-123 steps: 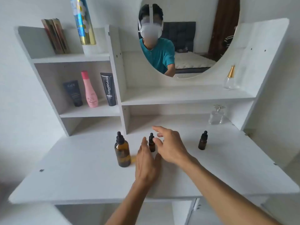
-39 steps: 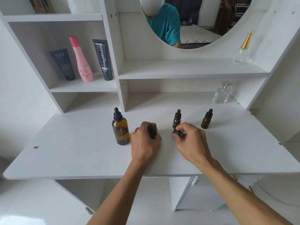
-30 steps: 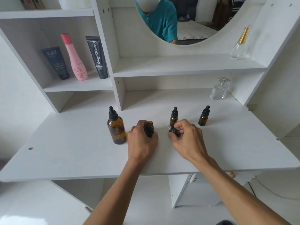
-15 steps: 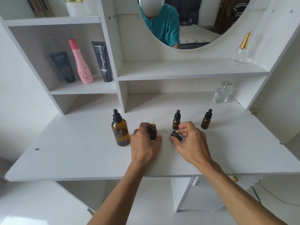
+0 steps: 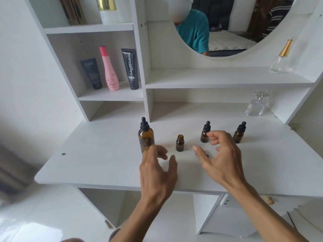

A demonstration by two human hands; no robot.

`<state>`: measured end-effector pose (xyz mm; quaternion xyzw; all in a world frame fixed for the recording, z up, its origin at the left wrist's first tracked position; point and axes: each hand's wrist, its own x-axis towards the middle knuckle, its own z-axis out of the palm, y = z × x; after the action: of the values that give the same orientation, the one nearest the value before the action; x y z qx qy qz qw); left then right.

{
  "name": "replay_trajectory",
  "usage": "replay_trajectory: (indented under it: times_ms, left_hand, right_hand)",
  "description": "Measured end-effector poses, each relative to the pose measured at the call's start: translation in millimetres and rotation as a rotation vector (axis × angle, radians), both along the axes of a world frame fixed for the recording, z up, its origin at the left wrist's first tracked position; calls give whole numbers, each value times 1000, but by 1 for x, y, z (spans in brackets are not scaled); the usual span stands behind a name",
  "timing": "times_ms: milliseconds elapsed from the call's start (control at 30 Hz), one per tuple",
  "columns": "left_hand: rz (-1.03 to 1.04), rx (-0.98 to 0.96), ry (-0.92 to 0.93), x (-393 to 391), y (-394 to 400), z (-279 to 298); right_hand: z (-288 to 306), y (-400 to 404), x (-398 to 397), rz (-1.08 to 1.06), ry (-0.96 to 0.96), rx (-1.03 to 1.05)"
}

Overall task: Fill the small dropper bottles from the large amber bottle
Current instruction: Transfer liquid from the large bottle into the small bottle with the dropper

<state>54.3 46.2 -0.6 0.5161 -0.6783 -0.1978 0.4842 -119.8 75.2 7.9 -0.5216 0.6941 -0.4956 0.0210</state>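
Hands spread loose above the desk, neither holding anything.

Uncapped small bottle (image 5: 179,143) stands upright on the white desk (image 5: 97,161); the large amber bottle (image 5: 146,137), dropper cap on, is just to its left, and two capped small dropper bottles (image 5: 205,132) (image 5: 239,132) stand to its right. Left hand (image 5: 158,170), fingers relaxed, has its fingertips in front of the large bottle's base. Right hand (image 5: 221,159) hovers wide over the loose black dropper cap (image 5: 205,155), right of the uncapped bottle.
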Motion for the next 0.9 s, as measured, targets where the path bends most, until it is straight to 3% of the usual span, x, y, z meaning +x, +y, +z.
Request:
replay_trajectory:
  times_ms: [100, 200, 433, 900]
  left_hand:
    - [172, -105, 124, 12, -6, 6]
    - [260, -88, 160, 19, -23, 10]
    - [9, 145, 179, 17, -47, 13]
    - [-5, 223, 223, 13, -50, 5]
  right_hand:
    - [18, -8, 17, 61, 28, -94]
    - [39, -21, 38, 151, 31, -116]
    - [69, -59, 81, 361, 23, 89]
    - [70, -83, 96, 389, -25, 163]
